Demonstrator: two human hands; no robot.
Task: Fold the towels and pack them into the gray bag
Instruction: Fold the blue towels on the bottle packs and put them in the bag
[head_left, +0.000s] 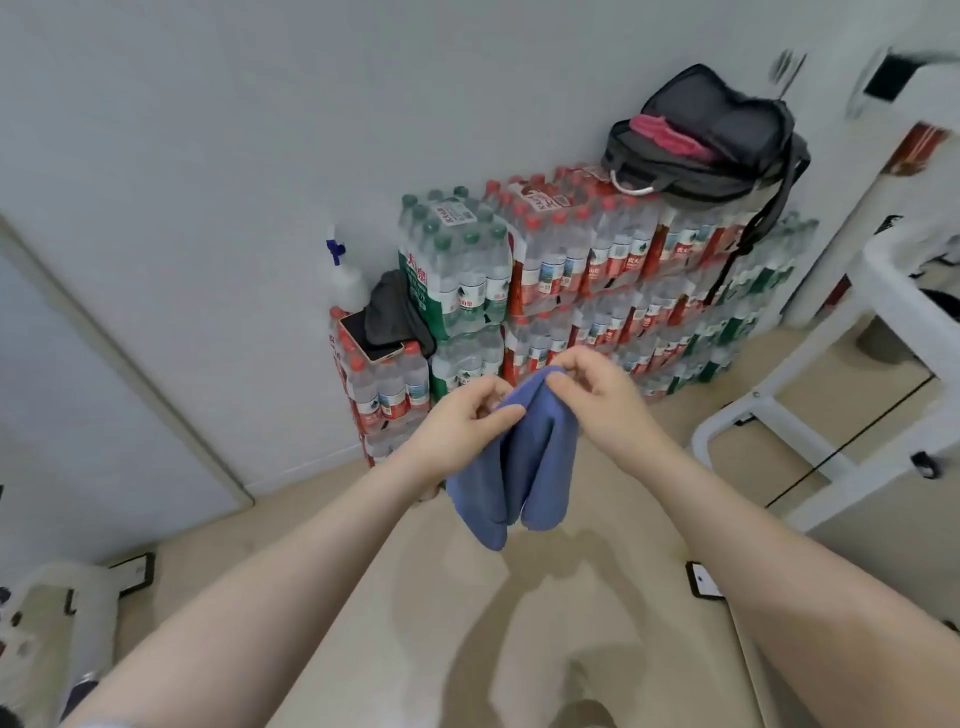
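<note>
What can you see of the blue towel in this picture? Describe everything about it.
The blue towel is soft, plain cloth, held in the air over the beige floor. It hangs doubled into two long lobes with rounded lower ends. The left hand and right hand pinch its top edge close together. Nothing else touches it.

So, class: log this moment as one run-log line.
left hand: pinches blue towel | right hand: pinches towel | gray bag: open, holds pink towel

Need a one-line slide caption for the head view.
Both hands, left hand and right hand, pinch a hanging blue cloth towel; open gray fabric bag sits atop stacked bottled-water packs.
</note>
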